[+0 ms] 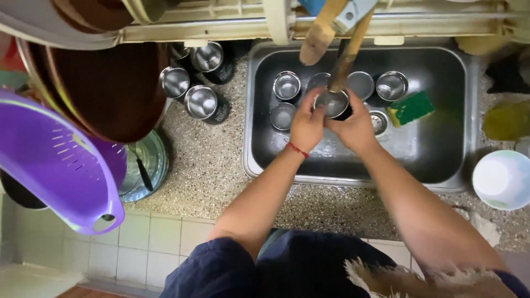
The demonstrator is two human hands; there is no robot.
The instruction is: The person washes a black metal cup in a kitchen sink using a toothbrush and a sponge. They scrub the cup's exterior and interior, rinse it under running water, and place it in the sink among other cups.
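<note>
Steel cup (332, 104) upright, mouth up, clamped between left hand (307, 126) and right hand (355, 129) over sink (441, 149); both equally near; sponge (411, 108) just right.

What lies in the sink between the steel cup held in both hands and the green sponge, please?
In the head view, between the steel cup and the green sponge sits the sink's round drain strainer, partly hidden by the right hand.

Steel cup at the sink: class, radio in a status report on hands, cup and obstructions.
Left hand and right hand both grip steel cup over sink. Other cups below; green sponge beside.
</note>
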